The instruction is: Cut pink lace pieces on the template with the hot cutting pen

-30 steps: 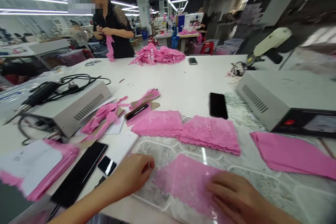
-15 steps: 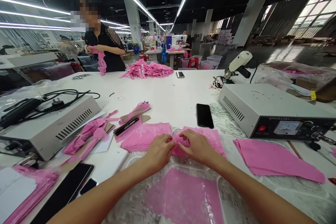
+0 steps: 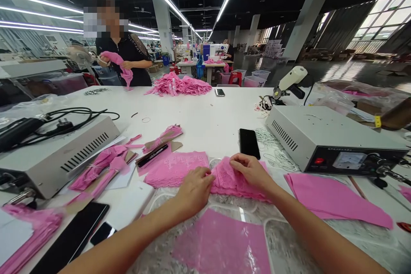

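Observation:
My right hand (image 3: 249,172) pinches the upper edge of a pink lace piece (image 3: 223,180), lifting part of it off the work surface. My left hand (image 3: 196,186) has its fingertips closed at the left end of that same piece. Just left of it, a second pink lace piece (image 3: 180,165) lies flat with its scalloped edge toward me. Below my hands, a pink panel (image 3: 224,239) lies under a clear plastic sheet. To the right rests a folded stack of plain pink fabric (image 3: 334,199).
Grey control boxes stand at left (image 3: 61,150) and right (image 3: 334,137). A black phone (image 3: 249,143) and a marker (image 3: 152,155) lie beyond my hands. Across the table, a person (image 3: 123,58) handles pink fabric beside a pink garment pile (image 3: 180,84).
My right hand has moved slightly right and up, raising the lace piece's edge. My left hand has stayed nearly in place. The person opposite has shifted the pink fabric they hold.

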The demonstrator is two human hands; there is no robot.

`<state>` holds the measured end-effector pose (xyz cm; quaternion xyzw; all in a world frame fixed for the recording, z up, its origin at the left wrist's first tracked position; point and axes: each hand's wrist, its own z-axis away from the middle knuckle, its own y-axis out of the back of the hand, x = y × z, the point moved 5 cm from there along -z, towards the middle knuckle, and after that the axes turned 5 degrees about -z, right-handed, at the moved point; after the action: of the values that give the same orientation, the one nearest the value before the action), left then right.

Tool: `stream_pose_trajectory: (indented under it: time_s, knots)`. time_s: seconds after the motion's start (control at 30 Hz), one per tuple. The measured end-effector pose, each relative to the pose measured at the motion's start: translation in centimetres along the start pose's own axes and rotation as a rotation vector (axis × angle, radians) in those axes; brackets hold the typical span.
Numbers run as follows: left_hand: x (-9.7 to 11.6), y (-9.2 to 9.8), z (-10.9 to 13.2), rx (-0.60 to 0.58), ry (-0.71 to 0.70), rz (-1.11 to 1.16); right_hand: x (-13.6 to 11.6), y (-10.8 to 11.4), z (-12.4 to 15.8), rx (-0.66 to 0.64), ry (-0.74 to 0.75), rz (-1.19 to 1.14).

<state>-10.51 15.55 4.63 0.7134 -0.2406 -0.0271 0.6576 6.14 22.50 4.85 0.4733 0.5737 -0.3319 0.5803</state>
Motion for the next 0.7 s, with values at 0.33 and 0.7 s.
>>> stream_pose_trajectory:
  time_s: [0.33, 0.7]
  knots:
    - [7.5, -0.9, -5.2, 0.102, 0.162, 0.139, -2.6, 4.0, 1.8, 0.249, 0.005, -0.436]
    - [14.7, -3.5, -7.3, 0.315, -0.186, 0.077, -1.7, 14.7, 12.4, 0.695, 0.108, -0.609]
